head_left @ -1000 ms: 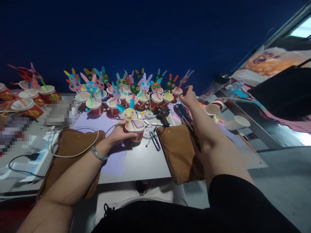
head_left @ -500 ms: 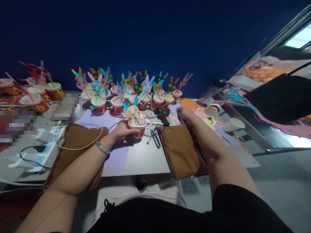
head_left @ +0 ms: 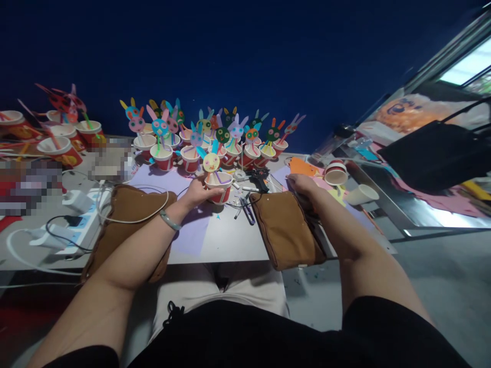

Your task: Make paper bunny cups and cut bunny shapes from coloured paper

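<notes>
My left hand [head_left: 201, 191] is wrapped round the side of a red and white paper cup [head_left: 224, 194], just over the table. Out of this cup rises a yellow rabbit face [head_left: 211, 161] with blue ears, on a bent straw. My right hand [head_left: 302, 185] reaches down beside coloured paper on the right, close to an orange paper piece [head_left: 301, 166]. Its fingers are mostly hidden, so I cannot tell if they hold anything. Between my hands lie a black glue gun [head_left: 260, 180] and a purple-handled tool [head_left: 249, 210].
Several cups with rabbit faces [head_left: 236, 127] stand along the blue wall. Brown cushions [head_left: 286, 227] lie under both forearms. A white power strip [head_left: 86, 222] with cables is at left. Plain paper cups [head_left: 362, 194] lie at right, near a metal-edged surface [head_left: 418, 214].
My left hand and the cup appear slightly higher in the picture, while the whole view has shifted a little. My right hand remains by the coloured paper.
</notes>
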`<state>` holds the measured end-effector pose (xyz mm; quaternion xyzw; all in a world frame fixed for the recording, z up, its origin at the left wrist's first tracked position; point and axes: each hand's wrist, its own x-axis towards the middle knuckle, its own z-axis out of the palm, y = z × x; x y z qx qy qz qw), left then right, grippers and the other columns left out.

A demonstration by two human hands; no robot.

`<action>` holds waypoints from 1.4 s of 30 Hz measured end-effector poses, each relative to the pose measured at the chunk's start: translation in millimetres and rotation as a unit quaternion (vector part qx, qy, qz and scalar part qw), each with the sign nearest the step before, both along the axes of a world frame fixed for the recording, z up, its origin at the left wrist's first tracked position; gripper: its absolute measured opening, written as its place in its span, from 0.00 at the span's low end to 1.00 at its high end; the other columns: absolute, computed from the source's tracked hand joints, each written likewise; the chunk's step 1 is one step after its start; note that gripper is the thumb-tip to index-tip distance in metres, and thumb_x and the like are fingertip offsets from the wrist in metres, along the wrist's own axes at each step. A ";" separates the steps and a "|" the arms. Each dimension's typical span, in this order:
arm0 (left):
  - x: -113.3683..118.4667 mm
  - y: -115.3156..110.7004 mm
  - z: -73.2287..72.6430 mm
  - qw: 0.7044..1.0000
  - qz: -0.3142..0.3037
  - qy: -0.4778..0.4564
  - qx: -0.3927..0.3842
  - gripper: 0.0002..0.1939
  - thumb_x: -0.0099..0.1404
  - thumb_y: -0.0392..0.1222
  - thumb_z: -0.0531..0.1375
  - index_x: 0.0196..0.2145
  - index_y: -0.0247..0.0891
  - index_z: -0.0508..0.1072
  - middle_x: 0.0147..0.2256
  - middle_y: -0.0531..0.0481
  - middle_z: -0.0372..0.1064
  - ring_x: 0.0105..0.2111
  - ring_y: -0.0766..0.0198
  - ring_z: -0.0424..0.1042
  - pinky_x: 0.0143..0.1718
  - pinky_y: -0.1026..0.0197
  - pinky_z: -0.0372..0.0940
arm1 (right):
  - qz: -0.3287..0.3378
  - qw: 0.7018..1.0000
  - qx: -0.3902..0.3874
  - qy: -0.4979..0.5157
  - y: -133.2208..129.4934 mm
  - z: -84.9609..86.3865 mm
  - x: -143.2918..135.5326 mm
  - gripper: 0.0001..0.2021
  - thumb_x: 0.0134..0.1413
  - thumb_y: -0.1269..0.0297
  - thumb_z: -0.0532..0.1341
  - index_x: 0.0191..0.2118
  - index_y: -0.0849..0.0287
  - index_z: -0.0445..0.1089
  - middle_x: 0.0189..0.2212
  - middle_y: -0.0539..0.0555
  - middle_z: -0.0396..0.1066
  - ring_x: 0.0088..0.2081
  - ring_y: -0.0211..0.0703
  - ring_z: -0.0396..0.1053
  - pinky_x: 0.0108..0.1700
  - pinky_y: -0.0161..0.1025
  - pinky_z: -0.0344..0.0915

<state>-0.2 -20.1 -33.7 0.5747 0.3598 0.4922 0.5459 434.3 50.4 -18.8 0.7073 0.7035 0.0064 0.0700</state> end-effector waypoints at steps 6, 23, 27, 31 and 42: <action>0.2 0.4 -0.3 1.000 0.001 -0.005 0.014 0.39 0.45 0.56 0.78 0.50 0.33 0.76 0.52 0.34 0.79 0.53 0.44 0.78 0.60 0.44 0.70 | 0.021 0.998 0.056 0.016 2.2 13.6 -42.6 0.21 0.65 0.61 0.56 0.57 0.64 0.76 0.54 0.66 0.78 0.54 0.56 0.74 0.51 0.43 0.68; -3.9 3.9 -4.1 0.992 0.005 0.086 0.092 0.33 0.45 0.54 0.77 0.44 0.35 0.77 0.44 0.42 0.79 0.47 0.48 0.77 0.52 0.50 0.69 | 0.305 0.840 0.141 0.426 -86.7 28.7 -194.8 0.19 0.60 0.52 0.64 0.53 0.51 0.66 0.28 0.47 0.69 0.25 0.38 0.64 0.30 0.36 0.63; -2.3 5.6 -6.7 0.994 -0.024 0.063 0.089 0.36 0.42 0.54 0.78 0.47 0.35 0.77 0.46 0.42 0.78 0.47 0.48 0.77 0.51 0.51 0.70 | 0.394 0.839 0.140 0.349 -92.6 38.4 -205.0 0.11 0.64 0.56 0.62 0.48 0.53 0.71 0.29 0.50 0.72 0.26 0.39 0.65 0.31 0.37 0.63; -1.5 7.3 -7.9 0.993 -0.033 0.059 0.094 0.37 0.41 0.52 0.78 0.48 0.36 0.77 0.47 0.43 0.79 0.48 0.48 0.77 0.52 0.52 0.70 | 0.412 0.845 0.144 0.309 -91.2 45.2 -207.3 0.09 0.67 0.57 0.59 0.39 0.53 0.73 0.28 0.53 0.73 0.28 0.42 0.68 0.32 0.39 0.64; 1.1 9.9 -12.2 0.996 -0.015 0.031 0.087 0.50 0.38 0.60 0.80 0.55 0.36 0.73 0.55 0.36 0.73 0.57 0.43 0.72 0.61 0.45 0.66 | 0.422 0.856 0.174 0.242 -89.6 48.1 -195.1 0.10 0.69 0.59 0.58 0.38 0.54 0.74 0.30 0.54 0.77 0.31 0.44 0.72 0.35 0.39 0.66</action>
